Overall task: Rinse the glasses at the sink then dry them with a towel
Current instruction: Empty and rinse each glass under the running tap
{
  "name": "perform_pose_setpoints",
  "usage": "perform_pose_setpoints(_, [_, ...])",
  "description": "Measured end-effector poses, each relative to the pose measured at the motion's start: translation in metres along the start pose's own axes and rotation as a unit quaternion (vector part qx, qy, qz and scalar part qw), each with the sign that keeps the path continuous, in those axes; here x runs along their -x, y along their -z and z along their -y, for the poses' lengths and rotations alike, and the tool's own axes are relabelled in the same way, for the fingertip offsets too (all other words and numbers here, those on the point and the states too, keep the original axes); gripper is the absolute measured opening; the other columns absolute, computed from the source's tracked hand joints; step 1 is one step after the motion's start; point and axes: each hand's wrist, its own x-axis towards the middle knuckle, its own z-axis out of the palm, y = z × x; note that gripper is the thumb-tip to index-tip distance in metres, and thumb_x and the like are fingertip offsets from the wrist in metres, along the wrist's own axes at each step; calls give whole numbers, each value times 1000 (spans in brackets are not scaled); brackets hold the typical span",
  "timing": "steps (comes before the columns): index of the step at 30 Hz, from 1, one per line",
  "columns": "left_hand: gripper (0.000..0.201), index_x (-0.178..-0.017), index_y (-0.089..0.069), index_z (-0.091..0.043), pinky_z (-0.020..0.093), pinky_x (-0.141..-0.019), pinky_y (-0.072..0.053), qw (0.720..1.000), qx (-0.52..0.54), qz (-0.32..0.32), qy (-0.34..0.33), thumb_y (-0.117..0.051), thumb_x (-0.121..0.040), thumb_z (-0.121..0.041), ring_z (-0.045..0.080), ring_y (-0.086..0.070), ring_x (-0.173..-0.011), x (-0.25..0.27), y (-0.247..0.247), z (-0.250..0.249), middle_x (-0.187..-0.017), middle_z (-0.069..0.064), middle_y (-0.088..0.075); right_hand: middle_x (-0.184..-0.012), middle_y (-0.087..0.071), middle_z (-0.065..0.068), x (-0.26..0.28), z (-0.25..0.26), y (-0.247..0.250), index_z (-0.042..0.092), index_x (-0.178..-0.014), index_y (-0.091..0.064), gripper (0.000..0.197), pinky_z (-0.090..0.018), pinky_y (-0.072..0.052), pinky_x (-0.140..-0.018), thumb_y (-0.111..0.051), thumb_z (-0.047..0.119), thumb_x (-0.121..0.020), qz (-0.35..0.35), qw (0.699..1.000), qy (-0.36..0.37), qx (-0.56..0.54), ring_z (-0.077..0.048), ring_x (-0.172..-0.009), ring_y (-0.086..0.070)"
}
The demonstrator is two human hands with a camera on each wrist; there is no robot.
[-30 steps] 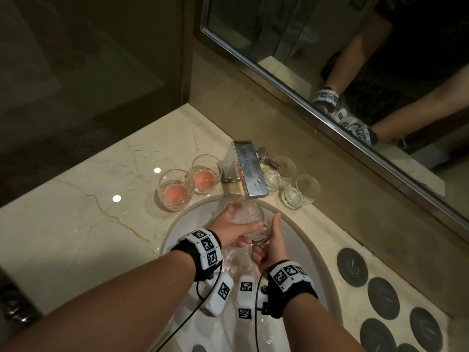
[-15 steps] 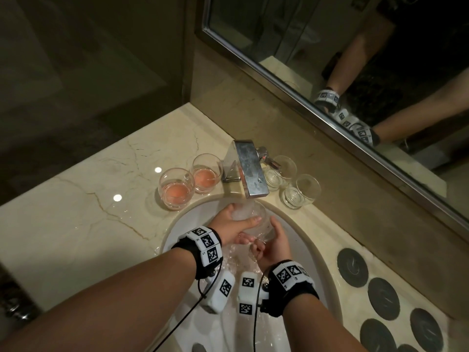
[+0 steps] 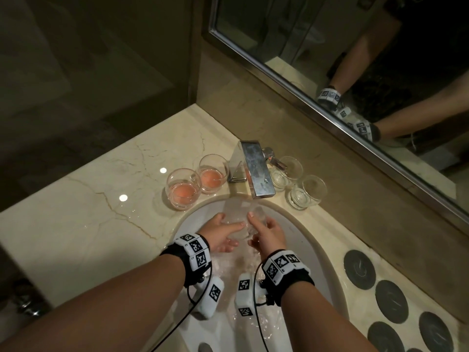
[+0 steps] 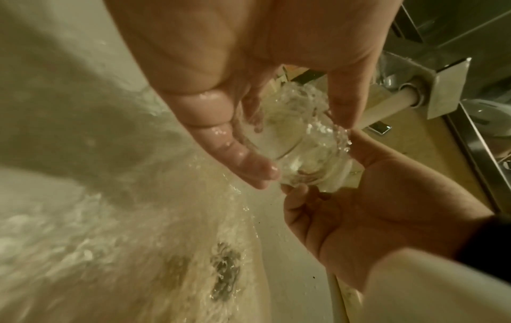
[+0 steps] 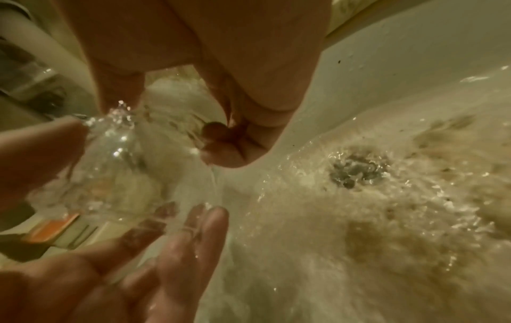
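A clear glass (image 3: 241, 219) sits under the running stream from the steel faucet (image 3: 256, 171), over the white sink (image 3: 317, 262). My left hand (image 3: 233, 226) holds it from the left, thumb on one side and fingers on the other. My right hand (image 3: 256, 222) grips it from the right. In the left wrist view the glass (image 4: 304, 153) lies tilted between my left hand (image 4: 301, 153) and my right hand (image 4: 326, 168), water splashing over its rim. The right wrist view shows the glass (image 5: 119, 164) with my right hand (image 5: 165, 131) above and my left hand (image 5: 132, 196) cradling it below.
Two glasses with pink liquid (image 3: 182, 189) stand left of the faucet. Two clear glasses (image 3: 305, 191) stand to its right. Several dark round coasters (image 3: 359, 266) lie on the marble counter at right. A mirror (image 3: 355, 59) runs along the back wall. Water swirls round the drain (image 5: 356, 172).
Both hands stay under the faucet with the glass. The right hand's fingers have shifted up over the glass, and the glass has turned a little between the hands.
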Motion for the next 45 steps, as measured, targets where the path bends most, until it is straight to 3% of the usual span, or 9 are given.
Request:
perform_pose_setpoints(3, [81,-131,-42,-15,34,-71,-58,1000,16,-11,-4,-82,-66,-41,27,-66,-81,8,3,0,-115,15,-63,-91,-62,-5,1,6,-11,7,-124,-54,70,-26,-48,-56,-73,52,-73,12,999,-13,33,-17,-73,-60])
perform_pose_setpoints(9, [68,-125,-49,-16,40,-85,-58,1000,26,-14,0,-82,-70,-39,29,-69,-84,16,6,5,-119,14,-62,-101,-66,-10,10,-1,-12,16,-110,-64,70,-33,-50,-67,-62,70,-66,62,994,-49,69,-23,-81,-60])
perform_pose_setpoints(13, [58,-119,-52,-16,32,-65,-57,1000,8,-11,15,-70,-79,-53,20,-63,-65,25,0,9,-113,11,-62,-67,-56,-4,24,-5,4,10,-88,-67,69,-31,-45,-60,-59,76,-67,34,987,-95,124,-17,-55,-49])
perform_pose_setpoints(17, [63,-127,-47,-16,25,-51,-50,1000,1,-13,22,-66,-82,-54,17,-60,-58,33,-12,12,-113,14,-61,-65,-50,-5,42,-1,17,9,-92,-66,66,-26,-46,-52,-61,72,-71,16,984,-155,89,-17,-51,-47])
perform_pose_setpoints(22, [64,-136,-44,-17,28,-59,-56,988,-111,-81,63,-45,-91,-63,23,-71,-77,36,-23,21,-113,7,-57,-109,-59,-3,62,5,27,15,-116,-49,71,-31,-53,-74,-72,61,-67,-103,960,23,258,-19,-94,-59])
perform_pose_setpoints(26, [59,-130,-46,-12,33,-65,-58,986,-116,-77,92,-39,-96,-59,28,-71,-84,41,-31,24,-109,9,-60,-115,-54,-1,78,15,38,22,-112,-48,60,-22,-40,-80,-80,46,-68,-100,897,144,406,-15,-95,-53])
perform_pose_setpoints(38, [62,-111,-58,-4,32,-66,-54,987,-6,2,158,-45,-93,-61,30,-68,-80,64,-57,30,-99,15,-69,-114,-42,2,102,21,55,31,-124,-47,60,-28,-43,-95,-76,32,-72,-88,756,263,593,-18,-108,-44])
perform_pose_setpoints(42, [74,-95,-58,-1,30,-56,-52,968,114,110,196,-42,-86,-73,24,-65,-59,76,-61,33,-67,12,-67,-112,-41,7,108,16,51,29,-116,-48,58,-19,-41,-92,-80,27,-68,-94,800,268,528,-10,-104,-42])
perform_pose_setpoints(45, [71,-102,-65,-2,35,-71,-58,959,170,138,179,-52,-84,-69,25,-66,-73,78,-64,33,-79,13,-67,-105,-46,11,113,6,47,28,-104,-46,57,-8,-38,-77,-85,30,-62,-101,861,242,436,-2,-92,-49])
